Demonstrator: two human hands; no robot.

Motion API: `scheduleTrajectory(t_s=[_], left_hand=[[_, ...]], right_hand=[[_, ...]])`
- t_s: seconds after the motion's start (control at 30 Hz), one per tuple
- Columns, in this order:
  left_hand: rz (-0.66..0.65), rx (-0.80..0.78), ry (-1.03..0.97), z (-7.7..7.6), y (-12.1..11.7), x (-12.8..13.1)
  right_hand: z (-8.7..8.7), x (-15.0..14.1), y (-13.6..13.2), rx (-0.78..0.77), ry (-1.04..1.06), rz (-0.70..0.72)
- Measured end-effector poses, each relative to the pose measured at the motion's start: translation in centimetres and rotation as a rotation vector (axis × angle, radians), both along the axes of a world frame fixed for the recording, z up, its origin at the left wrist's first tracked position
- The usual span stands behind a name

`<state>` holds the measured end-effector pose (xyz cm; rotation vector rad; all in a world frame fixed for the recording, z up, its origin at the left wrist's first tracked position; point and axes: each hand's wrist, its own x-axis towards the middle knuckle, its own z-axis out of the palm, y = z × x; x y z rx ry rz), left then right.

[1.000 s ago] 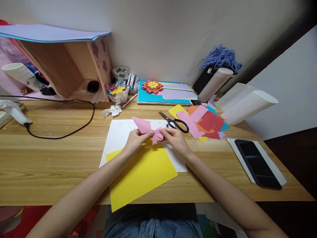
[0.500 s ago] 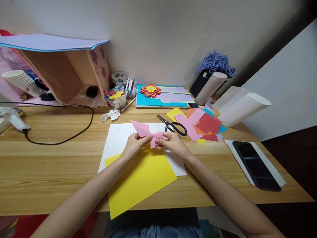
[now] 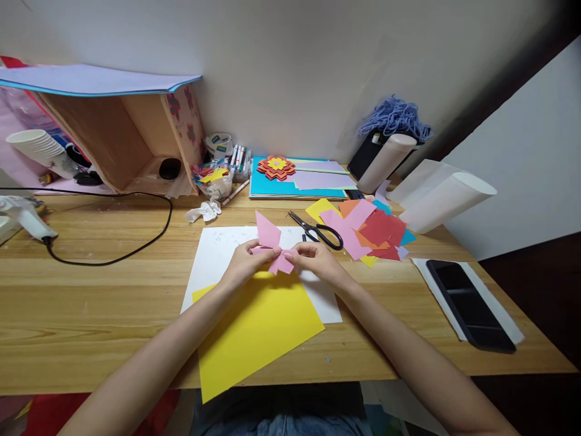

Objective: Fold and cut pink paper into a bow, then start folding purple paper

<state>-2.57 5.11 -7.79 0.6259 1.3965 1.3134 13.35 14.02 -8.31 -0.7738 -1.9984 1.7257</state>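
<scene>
A folded pink paper piece (image 3: pixel 271 241) is held just above the desk between both hands. My left hand (image 3: pixel 244 264) pinches its left side, fingers closed on it. My right hand (image 3: pixel 318 261) pinches its right side near the middle fold. One pointed flap of the pink paper sticks up and away from me. Under the hands lie a yellow sheet (image 3: pixel 258 327) and a white sheet (image 3: pixel 213 254). Black-handled scissors (image 3: pixel 318 230) rest just beyond my right hand.
Loose coloured paper pieces (image 3: pixel 370 229) lie right of the scissors. A black phone (image 3: pixel 469 303) sits on white paper at the right. A paper flower (image 3: pixel 275 166) lies on a blue pad at the back. A glue gun (image 3: pixel 25 215) and its black cable (image 3: pixel 136 245) are on the left.
The pink paper has turned in my hands: its pointed flap, which leaned to the left, now stands more upright. Both hands stay pinched on it in about the same place.
</scene>
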Motion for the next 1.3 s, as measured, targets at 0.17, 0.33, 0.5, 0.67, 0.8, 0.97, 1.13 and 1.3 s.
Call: scheduleTrajectory(t_s=[0.17, 0.33, 0.5, 0.67, 0.8, 0.97, 1.13, 1.3], left_hand=[[0.005, 0.013, -0.002, -0.1, 0.0, -0.1], [-0.075, -0.005, 0.042, 0.2, -0.2, -0.2], [-0.207, -0.005, 0.145, 1.1, -0.6, 0.4], [-0.130, 0.005, 0.195, 1.4, -0.6, 0.7], [-0.125, 0.086, 0.210, 1.1, -0.4, 0.4], [-0.211, 0.119, 0.253, 1.0, -0.4, 0.2], [-0.140, 0.108, 0.266, 0.8, -0.2, 0.0], [-0.035, 0.055, 0.302, 0.6, -0.1, -0.3]], right_hand=[[-0.5, -0.3, -0.2, -0.111, -0.024, 0.084], [-0.6, -0.6, 0.3, -0.191, 0.051, -0.047], [-0.5, -0.4, 0.4, -0.245, 0.162, -0.086], [-0.5, -0.3, 0.4, -0.193, 0.184, -0.142], [-0.5, -0.4, 0.6, -0.225, 0.266, -0.152], [-0.5, -0.2, 0.7, -0.163, 0.239, -0.141], [-0.6, -0.3, 0.5, -0.069, 0.222, -0.246], [-0.8, -0.5, 0.1, -0.071, 0.247, -0.337]])
